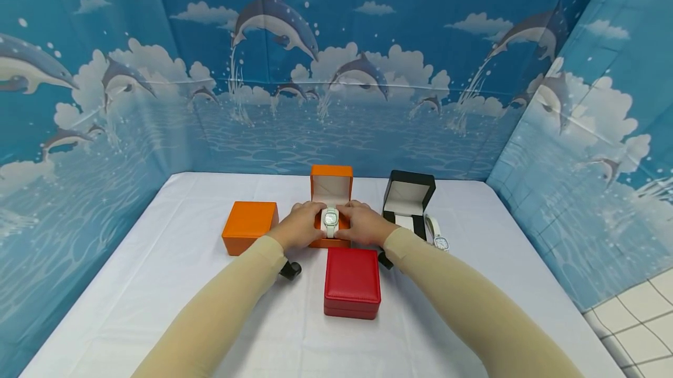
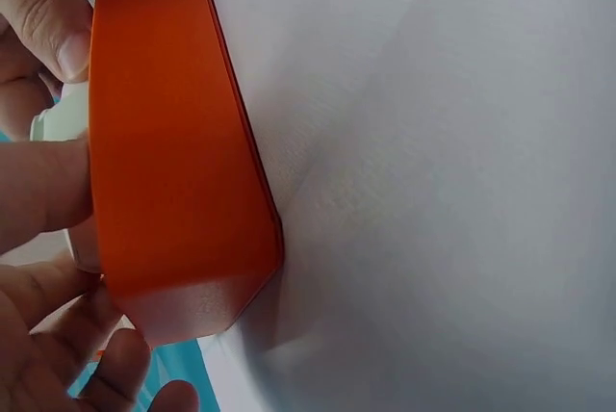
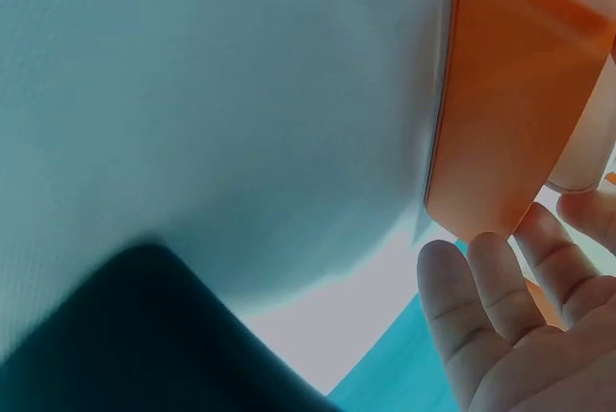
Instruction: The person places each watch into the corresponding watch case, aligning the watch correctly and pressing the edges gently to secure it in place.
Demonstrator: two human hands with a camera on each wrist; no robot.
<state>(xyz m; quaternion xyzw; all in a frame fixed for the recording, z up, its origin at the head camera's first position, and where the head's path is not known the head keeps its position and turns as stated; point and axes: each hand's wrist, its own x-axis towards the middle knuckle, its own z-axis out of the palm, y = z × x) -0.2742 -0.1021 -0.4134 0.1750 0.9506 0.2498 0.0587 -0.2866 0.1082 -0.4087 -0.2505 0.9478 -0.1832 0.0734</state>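
Observation:
A white wristwatch [image 1: 330, 218] with a pale dial sits on a light cushion in the open orange watch box [image 1: 330, 243], whose lid stands raised behind it. From the left, my left hand [image 1: 301, 225] pinches the watch and cushion between thumb and fingers. My right hand [image 1: 365, 224] grips it from the opposite side. In the left wrist view, the thumb tips lie by the rim of the orange box [image 2: 178, 152], with white parts showing between them. The right wrist view shows several fingers [image 3: 496, 287] stretched along the box's end; the right thumb is hidden there.
A closed red box [image 1: 352, 278] stands in front of the open one. To the left is a closed orange box [image 1: 249, 226]. At the right, an open black box [image 1: 407, 194] stands beside another white watch [image 1: 440, 242]. A dolphin-print curtain [image 1: 336, 132] borders the white-covered table [image 1: 131, 284].

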